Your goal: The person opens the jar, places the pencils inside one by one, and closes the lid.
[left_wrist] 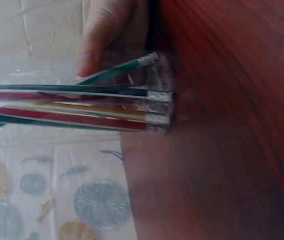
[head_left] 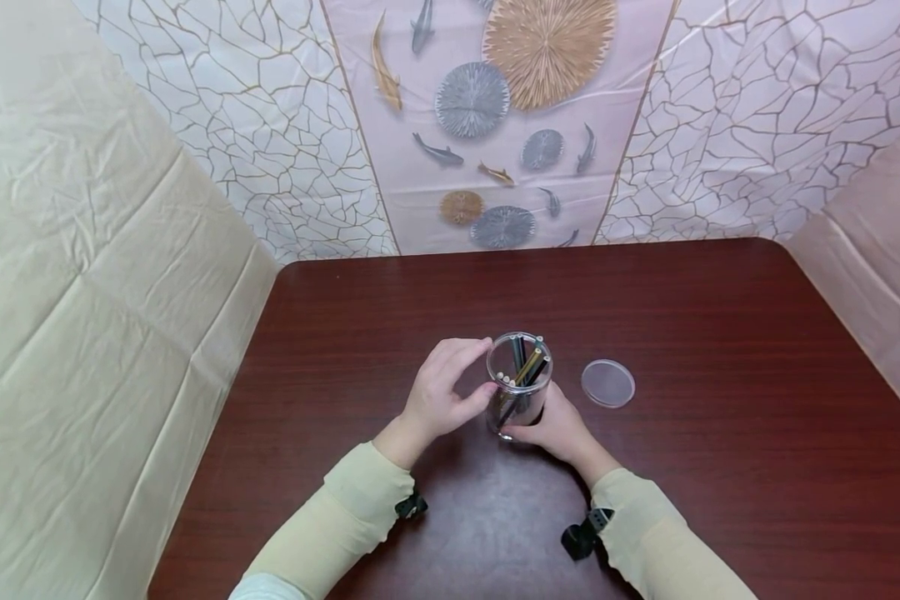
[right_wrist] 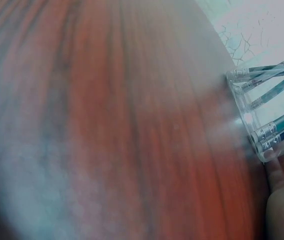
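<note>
A clear plastic jar point(head_left: 520, 408) with several pencils point(head_left: 527, 363) inside stands on the dark red-brown table, uncapped. Both wrist views show the pencils' metal eraser ends at the jar's bottom; green, red and yellow pencils point(left_wrist: 127, 112) show in the left one. My right hand point(head_left: 558, 427) grips the jar low on its right side, thumb in front, other fingers mostly hidden behind it. At the rim's left side is my left hand point(head_left: 444, 390), thumb and fingers spread with the tips right at the edge. A round clear lid point(head_left: 608, 384) lies right of the jar.
The wooden table point(head_left: 375, 308) extends to a patterned cloth point(head_left: 495, 167) at the back. Pale cloth panels point(head_left: 120, 292) border it on the left and right. Each wrist carries a small black camera point(head_left: 581, 540).
</note>
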{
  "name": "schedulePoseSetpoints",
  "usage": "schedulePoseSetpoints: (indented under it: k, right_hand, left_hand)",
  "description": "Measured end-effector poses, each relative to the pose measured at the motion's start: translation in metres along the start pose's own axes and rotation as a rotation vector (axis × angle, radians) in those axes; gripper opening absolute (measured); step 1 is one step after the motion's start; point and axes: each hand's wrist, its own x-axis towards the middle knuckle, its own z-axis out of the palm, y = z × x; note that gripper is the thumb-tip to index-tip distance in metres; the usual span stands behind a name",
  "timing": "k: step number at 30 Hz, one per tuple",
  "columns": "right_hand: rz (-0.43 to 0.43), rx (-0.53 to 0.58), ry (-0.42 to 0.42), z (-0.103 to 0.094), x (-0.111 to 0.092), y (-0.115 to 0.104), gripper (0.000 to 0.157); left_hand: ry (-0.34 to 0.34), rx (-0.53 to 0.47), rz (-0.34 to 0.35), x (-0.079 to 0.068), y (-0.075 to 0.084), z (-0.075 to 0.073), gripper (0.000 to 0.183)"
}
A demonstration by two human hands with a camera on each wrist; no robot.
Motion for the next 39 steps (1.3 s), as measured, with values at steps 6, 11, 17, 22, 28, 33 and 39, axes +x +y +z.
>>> schedulePoseSetpoints:
  k: [6,11,17,22,28,33,39]
  right_hand:
    - [0.016,-0.011,-0.001,0.0,-0.001,-0.002,0.086]
    - [0.031,-0.02,0.0,-0.001,-0.002,-0.005,0.085]
    - [0.04,-0.013,0.0,-0.001,-0.003,-0.005,0.085]
    - [0.038,0.008,-0.009,0.0,-0.002,-0.006,0.081]
    - [0.041,0.002,-0.01,-0.002,-0.002,-0.013,0.081]
    - [0.038,0.016,-0.011,-0.001,-0.002,-0.006,0.08]
    - [0.029,-0.003,-0.008,0.0,-0.002,-0.005,0.081]
  left_hand:
    - [-0.014,-0.009,-0.082,-0.011,-0.006,0.001,0.041]
    - [-0.042,-0.017,-0.148,-0.019,-0.011,0.002,0.048]
    - [-0.096,-0.023,-0.209,-0.028,-0.015,0.005,0.052]
    - [-0.132,-0.054,-0.279,-0.033,-0.016,0.007,0.062]
    - [-0.165,-0.109,-0.357,-0.038,-0.015,0.011,0.075]
    - [-0.188,-0.134,-0.38,-0.039,-0.015,0.015,0.082]
    - [-0.196,-0.195,-0.391,-0.037,-0.014,0.016,0.091]
